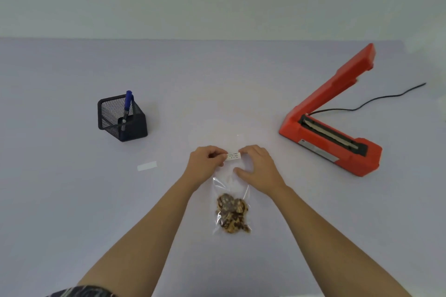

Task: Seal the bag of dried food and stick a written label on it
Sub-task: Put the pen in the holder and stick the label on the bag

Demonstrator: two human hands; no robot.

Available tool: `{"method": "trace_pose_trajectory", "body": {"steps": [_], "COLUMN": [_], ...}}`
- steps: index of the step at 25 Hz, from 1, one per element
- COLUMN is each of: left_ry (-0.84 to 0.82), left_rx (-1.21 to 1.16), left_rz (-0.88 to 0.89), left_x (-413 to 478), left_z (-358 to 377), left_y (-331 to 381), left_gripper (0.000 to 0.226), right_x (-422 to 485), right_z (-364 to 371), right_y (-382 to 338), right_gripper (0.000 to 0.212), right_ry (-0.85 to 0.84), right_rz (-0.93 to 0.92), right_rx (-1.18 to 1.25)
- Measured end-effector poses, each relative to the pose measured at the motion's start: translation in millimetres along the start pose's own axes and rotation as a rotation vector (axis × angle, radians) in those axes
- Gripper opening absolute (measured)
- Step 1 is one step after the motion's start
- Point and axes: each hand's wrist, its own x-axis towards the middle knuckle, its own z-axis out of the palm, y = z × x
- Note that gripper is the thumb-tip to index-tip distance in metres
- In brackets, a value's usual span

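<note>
Dried food [233,213], brown and tan pieces, sits bunched at the near end of a clear bag [218,182] lying flat on a pale table [72,200], its length running away from the person between two bare forearms. Just beyond the food, the left hand [205,164] pinches the left end of a small white label [233,156] marked with handwriting. The bent fingers of the right hand [259,166] meet the label's other end, the thumb stretched apart and resting on the film below. Whether those fingers pinch the label or only press it cannot be told. The label lies across the bag's empty upper part, at or just above the plastic. A blank white strip [146,166], likely the peeled backing, lies on the table to the left, well apart from the bag. Farther back on the left, a black mesh pen holder [123,125] holds a blue pen [128,101]. On the right stands an orange heat sealer [333,132], arm raised and nothing between its bars, its black cord [376,101] trailing off. The writing appears done and the pen put away. The bag's far edge is too faint to show a seal, though the set-aside sealer suggests that step is finished. What seems left is pressing the label down flat.
</note>
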Motion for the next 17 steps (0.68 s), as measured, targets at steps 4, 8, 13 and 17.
{"method": "trace_pose_trajectory", "body": {"steps": [4, 8, 13, 17], "left_ry": [-0.005, -0.003, 0.052, 0.092], "left_rx": [0.170, 0.235, 0.251, 0.243], "left_rz": [0.013, 0.034, 0.063, 0.082], "left_x": [8, 13, 12, 10], "left_z": [1, 1, 6, 9], "left_y": [-7, -9, -12, -12], "left_gripper": [0.016, 0.016, 0.016, 0.016], "right_x": [0, -2, -4, -2], "right_z": [2, 4, 7, 9], "right_y": [5, 7, 9, 9], "right_gripper": [0.048, 0.045, 0.042, 0.034], "right_ry": [0.010, 0.037, 0.059, 0.095], "right_rz": [-0.003, -0.006, -0.018, -0.007], "right_rx": [0.042, 0.079, 0.102, 0.126]}}
